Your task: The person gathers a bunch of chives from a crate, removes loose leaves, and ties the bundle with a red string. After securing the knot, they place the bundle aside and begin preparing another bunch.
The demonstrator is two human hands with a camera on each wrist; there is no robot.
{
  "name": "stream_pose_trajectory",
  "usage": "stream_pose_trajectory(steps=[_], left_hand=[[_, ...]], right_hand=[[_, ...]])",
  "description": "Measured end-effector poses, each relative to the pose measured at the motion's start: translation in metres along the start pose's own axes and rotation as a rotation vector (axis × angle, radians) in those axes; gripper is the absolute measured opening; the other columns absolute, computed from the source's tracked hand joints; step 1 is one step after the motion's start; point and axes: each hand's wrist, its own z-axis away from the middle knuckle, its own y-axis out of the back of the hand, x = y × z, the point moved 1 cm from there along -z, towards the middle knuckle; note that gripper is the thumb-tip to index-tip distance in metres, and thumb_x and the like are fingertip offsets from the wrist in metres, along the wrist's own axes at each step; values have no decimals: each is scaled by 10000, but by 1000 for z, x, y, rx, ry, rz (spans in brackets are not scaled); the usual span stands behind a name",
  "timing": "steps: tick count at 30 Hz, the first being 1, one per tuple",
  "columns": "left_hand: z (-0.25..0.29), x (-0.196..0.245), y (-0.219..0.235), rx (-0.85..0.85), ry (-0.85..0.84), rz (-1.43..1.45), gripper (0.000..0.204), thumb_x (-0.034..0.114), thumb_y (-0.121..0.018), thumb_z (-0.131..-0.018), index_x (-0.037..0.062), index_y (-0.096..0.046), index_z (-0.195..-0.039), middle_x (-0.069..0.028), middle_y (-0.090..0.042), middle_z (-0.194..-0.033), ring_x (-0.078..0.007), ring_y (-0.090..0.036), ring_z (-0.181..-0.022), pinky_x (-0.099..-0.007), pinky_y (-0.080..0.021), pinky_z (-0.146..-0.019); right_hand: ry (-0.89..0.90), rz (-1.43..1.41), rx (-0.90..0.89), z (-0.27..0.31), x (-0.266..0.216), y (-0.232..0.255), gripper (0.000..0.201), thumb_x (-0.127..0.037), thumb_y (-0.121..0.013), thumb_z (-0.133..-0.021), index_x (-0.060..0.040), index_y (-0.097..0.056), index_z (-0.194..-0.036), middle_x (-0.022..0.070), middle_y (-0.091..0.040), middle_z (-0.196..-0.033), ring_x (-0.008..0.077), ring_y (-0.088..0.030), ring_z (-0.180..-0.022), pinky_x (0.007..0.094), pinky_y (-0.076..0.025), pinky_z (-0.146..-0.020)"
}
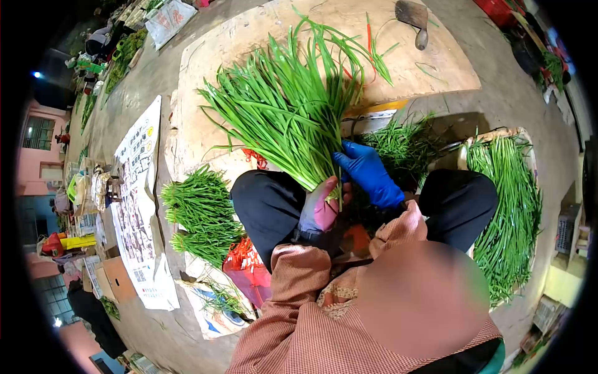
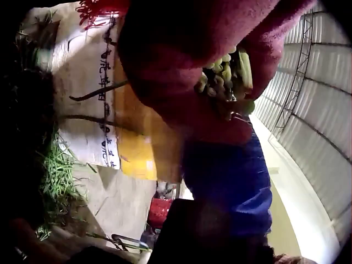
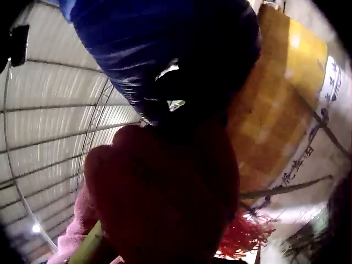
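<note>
A thick bunch of garlic chives point(image 1: 289, 118) lies fanned across the front of the board, its leaves pointing away from me. My left hand point(image 1: 321, 206), in a pinkish glove, grips the stalks close to their cut ends, between my knees. Those pale ends point(image 2: 223, 77) poke out of the curled fingers in the left wrist view. Higher up, my right hand point(image 1: 370, 171), in a blue glove, holds the bunch's right side with its fingertips on the stalks. The right wrist view is dark; a bit of green shows through a gap in the blue glove point(image 3: 121, 60).
A cleaver point(image 1: 412, 15) and a red strip point(image 1: 369, 37) lie on the wooden board point(image 1: 448, 59). Chive bundles point(image 1: 199, 212) are stacked at left, near red ties point(image 1: 244, 255). More chives point(image 1: 504, 212) fill a container at right. Loose greens point(image 1: 402, 146) lie beyond my right hand.
</note>
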Motion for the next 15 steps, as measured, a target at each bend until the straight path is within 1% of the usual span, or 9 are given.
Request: stream_pose_trajectory(steps=[2, 6, 8, 9, 10, 11, 12, 13, 15], left_hand=[[4, -1, -6, 78, -101, 20, 170, 119, -552, -850, 53, -501, -998, -105, -581, -933, -221, -575, -755, -316, -484, -603], [3, 4, -12, 54, -90, -37, 183, 83, -551, -835, 70, -509, -1013, -80, -577, -885, -184, -576, -737, -292, -491, -608], [3, 2, -14, 64, -78, -42, 205, 66, -551, -828, 71, -505, -1028, -72, -574, -871, -178, -578, -738, -290, -491, -607], [6, 0, -19, 167, -120, -38, 187, 73, -562, -827, 57, -507, -1004, -77, -575, -840, -195, -583, -711, -298, -496, -600], [7, -1, -21, 269, -162, -35, 172, 80, -573, -825, 44, -510, -980, -82, -576, -809, -211, -589, -684, -307, -501, -593], [1, -6, -13, 266, -163, -34, 172, 80, -573, -825, 44, -510, -980, -82, -576, -809, -211, -589, -684, -307, -501, -593], [-10, -12, 2, 159, -222, -74, 149, 96, -568, -826, 48, -512, -956, -83, -576, -807, -206, -578, -657, -300, -479, -567], [-13, -12, 3, 52, -280, -113, 130, 113, -563, -827, 52, -515, -931, -84, -575, -804, -201, -568, -630, -294, -457, -541], [-6, -12, -4, -13, -333, -159, 140, 128, -557, -829, 51, -518, -940, -77, -572, -799, -188, -560, -633, -288, -437, -535]], right_hand=[[468, 291, 239, -3, 6, 4, 319, -209, -646, -789, 11, -596, -1014, 115, -637, -737, 184, -592, -570, 298, -468, -537], [378, 261, 301, 7, -19, 21, 296, -238, -685, -753, -8, -627, -929, 135, -629, -747, 240, -615, -628, 321, -476, -572], [302, 347, 205, 15, -33, 16, 232, -233, -703, -728, -36, -644, -835, 124, -617, -735, 250, -620, -666, 314, -475, -592], [397, 430, 183, 21, -48, 3, 251, -292, -698, -716, -52, -633, -750, 131, -602, -717, 279, -613, -675, 336, -472, -597], [397, 433, 184, 19, -48, -6, 251, -292, -698, -716, -52, -633, -750, 131, -602, -717, 279, -613, -675, 336, -472, -597], [442, 574, 117, 15, -45, -15, 267, -299, -702, -707, -47, -620, -734, 125, -595, -699, 269, -597, -634, 330, -464, -576], [486, 714, 48, 12, -42, -23, 283, -307, -706, -698, -42, -606, -718, 118, -587, -681, 259, -581, -594, 323, -456, -556], [372, 771, 21, 5, -41, -27, 329, -363, -699, -676, -50, -599, -700, 127, -594, -695, 292, -584, -616, 355, -463, -573], [349, 758, 34, 0, -38, -28, 306, -341, -695, -682, -50, -603, -707, 127, -592, -690, 288, -584, -614, 351, -461, -571]])
